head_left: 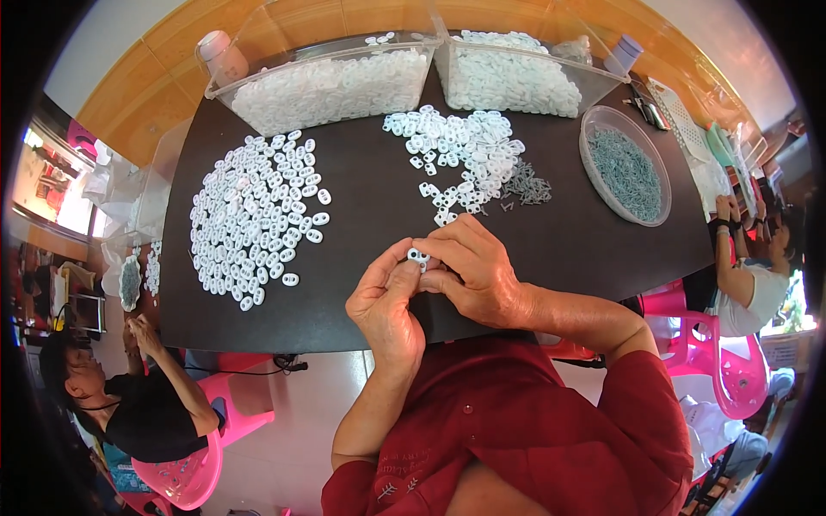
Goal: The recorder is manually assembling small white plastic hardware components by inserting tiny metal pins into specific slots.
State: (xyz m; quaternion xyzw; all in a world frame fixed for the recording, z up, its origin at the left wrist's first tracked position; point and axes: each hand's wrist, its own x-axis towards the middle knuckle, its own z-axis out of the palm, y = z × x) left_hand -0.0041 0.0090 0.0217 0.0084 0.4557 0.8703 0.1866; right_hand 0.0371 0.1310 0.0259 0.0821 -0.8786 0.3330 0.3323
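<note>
Close to the table's near edge, my left hand (387,303) and my right hand (475,268) meet, fingertips pinched together. Between them is a small white plastic piece (418,255) with dark round holes; a second white bit shows just under it, partly hidden by the fingers. Beyond my hands lies a loose pile of flat white plastic pieces with holes (469,142). Beside that pile is a small heap of grey screws (527,185). To the left spreads a wide group of white oval two-hole pieces (249,215).
Two clear bins, the left bin (331,86) and right bin (514,82), stand at the back, full of white pieces. A round clear tray (588,159) of grey screws sits right. A pink bottle (222,58) stands behind. One person works on each side, near pink plastic chairs (185,469).
</note>
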